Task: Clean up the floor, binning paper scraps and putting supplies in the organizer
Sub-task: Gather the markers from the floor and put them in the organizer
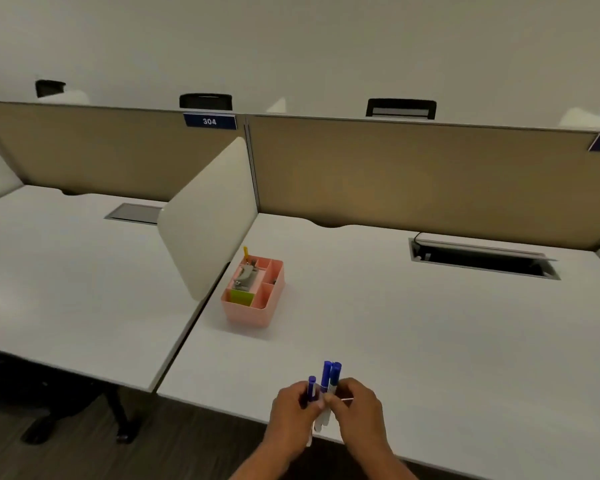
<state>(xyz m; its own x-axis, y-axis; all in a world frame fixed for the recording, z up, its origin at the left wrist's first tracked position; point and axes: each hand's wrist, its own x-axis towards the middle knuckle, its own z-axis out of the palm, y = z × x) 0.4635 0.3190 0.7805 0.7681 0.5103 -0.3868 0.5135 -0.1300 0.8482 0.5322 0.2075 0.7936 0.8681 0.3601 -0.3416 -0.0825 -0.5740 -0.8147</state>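
Hands, left hand (293, 408) and right hand (359, 407), grip three blue-capped markers (327, 379) near one pink organizer (253, 294).

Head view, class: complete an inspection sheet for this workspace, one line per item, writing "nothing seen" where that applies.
Surface: white desk, mostly bare.
Job's things: pink organizer upright beside the white divider, partly filled; blue-capped markers held above the desk's near edge.
Clutter: nothing seen.
Grippers: left hand and right hand both closed on the markers.
Cables: black cable at the open cable hatch.
Surroundings: tan partition with sign 304; chair backs behind.
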